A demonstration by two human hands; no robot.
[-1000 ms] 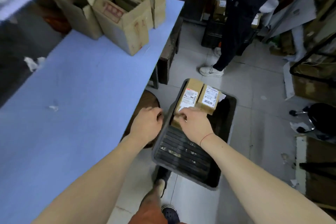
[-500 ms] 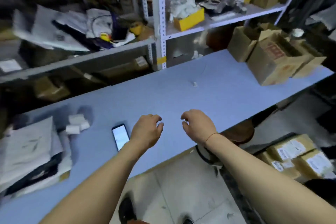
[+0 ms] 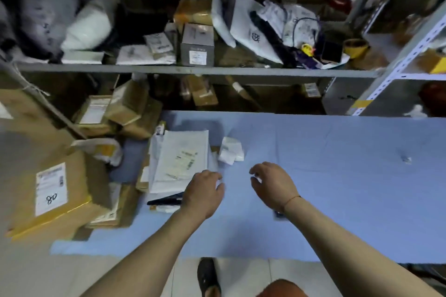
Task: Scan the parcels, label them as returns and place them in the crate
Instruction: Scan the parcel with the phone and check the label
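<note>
A pile of parcels lies at the left of the blue table. On top is a white mailer with a printed label, and a black flat item sticks out beneath it. My left hand hovers at the mailer's right lower corner, fingers loosely curled, holding nothing. My right hand hangs over bare table to the right, also loosely curled and empty. A dark phone peeks out from under my right wrist. Small white label slips lie just beyond both hands. The crate is out of view.
A large cardboard box marked "80" stands at the left edge, with smaller boxes stacked behind it. A metal shelf packed with mailers and boxes runs behind the table. My foot shows below the table's front edge.
The view has swung from the crate on the floor, along the table, to the parcel pile. Both hands left the parcels in the crate and now hover empty over the table.
</note>
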